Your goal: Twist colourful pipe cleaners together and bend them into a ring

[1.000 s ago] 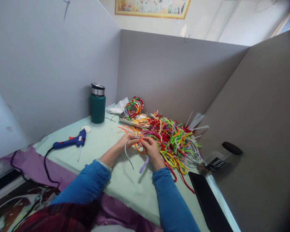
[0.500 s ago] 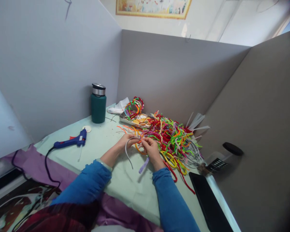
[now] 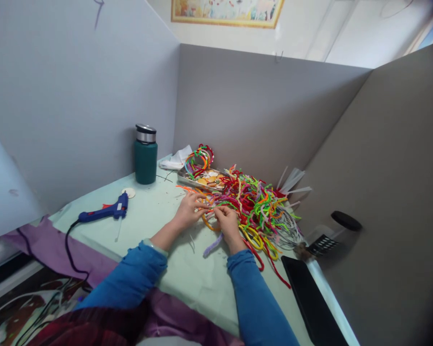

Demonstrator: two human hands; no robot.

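Both hands meet over the table, fingertips nearly touching in front of the pipe cleaner pile. My left hand (image 3: pixel 188 212) is closed in a pinch on a thin grey headband, mostly hidden by the hand; its narrow end (image 3: pixel 192 243) shows below the palm. Thumb and finger of my right hand (image 3: pixel 228 223) pinch a fuzzy purple pipe cleaner (image 3: pixel 212 245), whose tail hangs down to the left of the wrist. Where band and pipe cleaner meet between the fingertips is too small to make out.
Behind the hands lie a heap of coloured pipe cleaners (image 3: pixel 260 192), a metal tray (image 3: pixel 191 181) of small discs and grey headbands (image 3: pixel 286 228). A blue glue gun (image 3: pixel 104 212) and green bottle (image 3: pixel 146 161) stand left. A black flat object (image 3: pixel 310 298) lies right. Grey partitions surround the table.
The grey headband has turned, so its wide curve no longer shows, only a short end. My left fingers have shifted and spread slightly over it. The purple tail has swung a little left.
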